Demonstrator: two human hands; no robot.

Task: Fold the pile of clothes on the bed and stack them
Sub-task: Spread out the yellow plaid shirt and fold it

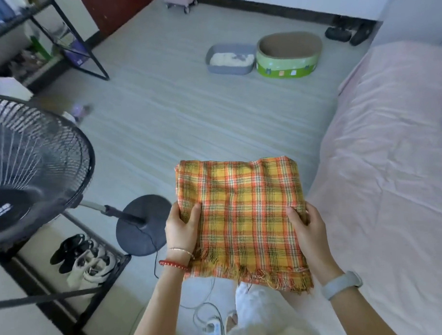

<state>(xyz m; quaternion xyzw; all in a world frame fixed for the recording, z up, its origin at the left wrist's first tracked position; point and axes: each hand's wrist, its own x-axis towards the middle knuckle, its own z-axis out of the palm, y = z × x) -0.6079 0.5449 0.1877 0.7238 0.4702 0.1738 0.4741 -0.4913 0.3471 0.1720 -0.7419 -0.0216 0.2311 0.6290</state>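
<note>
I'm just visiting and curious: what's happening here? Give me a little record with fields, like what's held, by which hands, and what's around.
held item: folded plaid scarf, orange and yellow, fringe on its near edge
left hand: grips the scarf's left edge, thumb on top
right hand: grips the scarf's right edge, thumb on top
scarf position: held in the air above the floor, left of the bed
bed: pink sheet, on the right
left side: black standing fan
floor beyond: grey tray beside green oval box

Soft, even daylight, faint shadows; wide-angle bending curves the edges (the black round-grilled standing fan (31, 159) bulges), mildly blurred throughout.
</note>
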